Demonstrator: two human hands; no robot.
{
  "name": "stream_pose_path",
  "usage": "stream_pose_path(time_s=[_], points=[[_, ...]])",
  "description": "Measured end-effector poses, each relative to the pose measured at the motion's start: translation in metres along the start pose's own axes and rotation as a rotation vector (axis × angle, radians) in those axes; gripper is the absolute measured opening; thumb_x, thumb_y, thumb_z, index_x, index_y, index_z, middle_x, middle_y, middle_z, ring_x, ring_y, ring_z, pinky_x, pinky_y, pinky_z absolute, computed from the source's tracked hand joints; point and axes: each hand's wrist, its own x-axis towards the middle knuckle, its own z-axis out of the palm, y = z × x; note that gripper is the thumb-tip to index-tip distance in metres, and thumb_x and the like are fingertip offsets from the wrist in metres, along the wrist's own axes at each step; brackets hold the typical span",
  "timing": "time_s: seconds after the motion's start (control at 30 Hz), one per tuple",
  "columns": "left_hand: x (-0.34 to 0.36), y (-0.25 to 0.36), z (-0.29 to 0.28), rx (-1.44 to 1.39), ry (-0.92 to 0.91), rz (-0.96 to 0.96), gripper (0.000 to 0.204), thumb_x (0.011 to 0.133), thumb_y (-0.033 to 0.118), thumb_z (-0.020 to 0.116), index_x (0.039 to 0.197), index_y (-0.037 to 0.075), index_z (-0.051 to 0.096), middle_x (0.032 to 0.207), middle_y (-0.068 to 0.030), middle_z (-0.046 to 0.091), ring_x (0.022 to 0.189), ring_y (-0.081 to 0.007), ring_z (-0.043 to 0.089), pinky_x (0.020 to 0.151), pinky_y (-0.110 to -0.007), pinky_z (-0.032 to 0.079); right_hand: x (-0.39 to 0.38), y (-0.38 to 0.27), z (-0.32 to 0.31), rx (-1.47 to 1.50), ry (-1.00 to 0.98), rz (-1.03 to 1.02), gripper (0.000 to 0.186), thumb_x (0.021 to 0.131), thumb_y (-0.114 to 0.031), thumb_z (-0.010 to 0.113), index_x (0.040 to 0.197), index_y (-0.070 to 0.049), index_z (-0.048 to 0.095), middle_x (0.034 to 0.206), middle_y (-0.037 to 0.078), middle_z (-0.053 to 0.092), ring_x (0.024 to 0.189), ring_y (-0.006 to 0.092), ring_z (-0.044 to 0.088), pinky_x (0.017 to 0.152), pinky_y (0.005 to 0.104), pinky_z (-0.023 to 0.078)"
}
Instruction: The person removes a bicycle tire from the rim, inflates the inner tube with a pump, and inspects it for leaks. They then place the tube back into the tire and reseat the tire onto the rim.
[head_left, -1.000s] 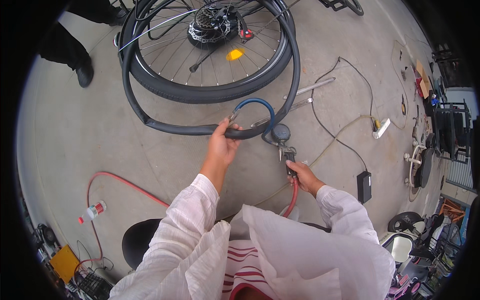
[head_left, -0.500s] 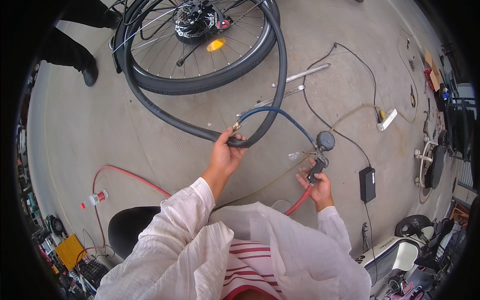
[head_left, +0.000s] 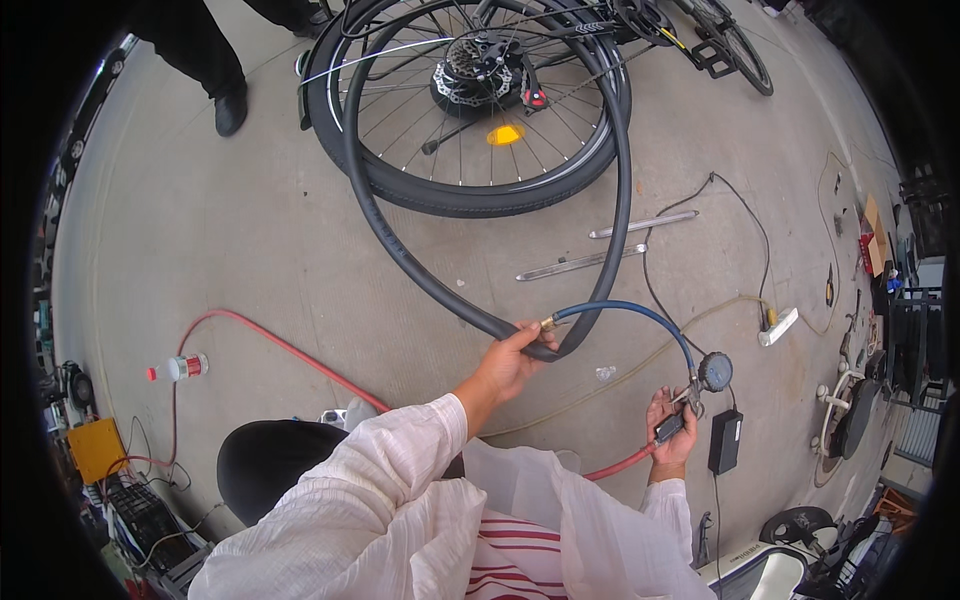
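My left hand (head_left: 508,368) is closed on the lower bend of a black inner tube (head_left: 400,253), with the brass end fitting (head_left: 548,324) of a blue hose (head_left: 630,306) at its fingertips. Whether that fitting sits on a valve is hidden by the fingers. The tube's loop rises across a bicycle's rear wheel (head_left: 470,203). Lower right, my right hand (head_left: 672,432) holds a tyre inflator (head_left: 668,428), palm up with the fingers around its black grip. A round gauge (head_left: 715,372) tops the inflator; a red air hose (head_left: 618,465) joins its lower end.
Two metal tyre levers (head_left: 580,263) lie on the floor below the wheel. A black power adapter (head_left: 726,442) with its cable is beside my right hand. A white power strip (head_left: 778,327) lies farther right, a plastic bottle (head_left: 188,367) at left. Another person's shoe (head_left: 231,110) stands upper left.
My view has shifted, so the wheel and tyre levers appear lower and farther right. My right hand has carried the inflator rightward, nearer the adapter. Both hands keep their holds.
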Motion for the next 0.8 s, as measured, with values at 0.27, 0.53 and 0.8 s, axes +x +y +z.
stream_pose_path(time_s=[0.27,0.53,0.8], points=[[0.005,0.016,-0.013,-0.059,0.109,0.055,0.015,0.094,0.019,0.064,0.101,0.008,0.058,0.104,-0.0093,0.067,0.088,-0.0212,0.065,0.083,-0.037,0.054,0.012,0.017,0.034,-0.068,-0.197,0.054,0.047,0.094,-0.012,0.055,0.137,0.001,0.043,0.106,0.011,0.058,0.103,0.0254,0.059,0.091,0.0369,0.053],[0.005,0.022,-0.021,-0.090,0.191,0.111,0.017,0.093,0.018,0.065,0.104,0.005,0.060,0.100,-0.0087,0.067,0.087,-0.0180,0.063,0.079,-0.031,0.054,0.009,0.025,0.049,-0.133,-0.134,0.077,0.032,0.096,-0.026,0.057,0.118,-0.004,0.052,0.085,0.003,0.049,0.079,0.0162,0.048,0.073,0.0308,0.046],[0.006,0.021,-0.021,-0.103,0.227,0.139,0.017,0.093,0.016,0.066,0.103,0.004,0.060,0.099,-0.0096,0.068,0.087,-0.0190,0.064,0.078,-0.032,0.054,0.008,0.026,0.045,-0.153,-0.146,0.089,0.031,0.095,-0.026,0.058,0.117,-0.004,0.055,0.084,0.003,0.050,0.079,0.0163,0.047,0.072,0.0310,0.044]])
